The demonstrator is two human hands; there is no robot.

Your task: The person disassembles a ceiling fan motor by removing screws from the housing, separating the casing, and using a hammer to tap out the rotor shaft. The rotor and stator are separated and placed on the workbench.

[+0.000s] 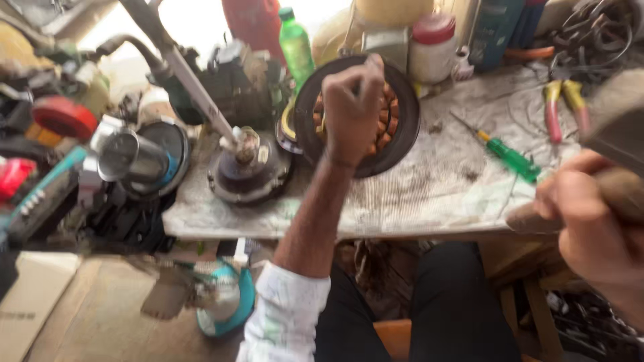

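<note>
Copper windings: orange-brown coils sit inside a dark round motor stator [396,117], which stands tilted on edge at the far middle of the bench, its open face toward the camera.
Left hand [352,114]: closed into a fist over the stator's centre, fingers curled around something thin that I cannot make out; knuckles cover most of the coils. The forearm runs from the near edge up to the far side, white sleeve rolled near the elbow.
Right hand [594,221]: near right, fingers wrapped tight round a thick wooden handle [537,216]; the blurred grey mass at the upper right looks like a hammer head, not certain.
Key relation: the stator lies to the far left of the right hand, well apart from it; the left hand is on it, so the left is much the nearer. The wooden handle's long axis runs roughly left to right, tipped up to the right.
Bench [443,194]: worn, stained cloth or paper over the top.
Between the hands: a green-handled screwdriver [506,155] lies flat, pointing far left.
Far right: red- and yellow-handled pliers [563,107].
Left of stator: a round motor housing [248,171] with a shaft, touching or just beside it.
Far edge: green bottle [295,47], white jar with red lid [433,47].
</note>
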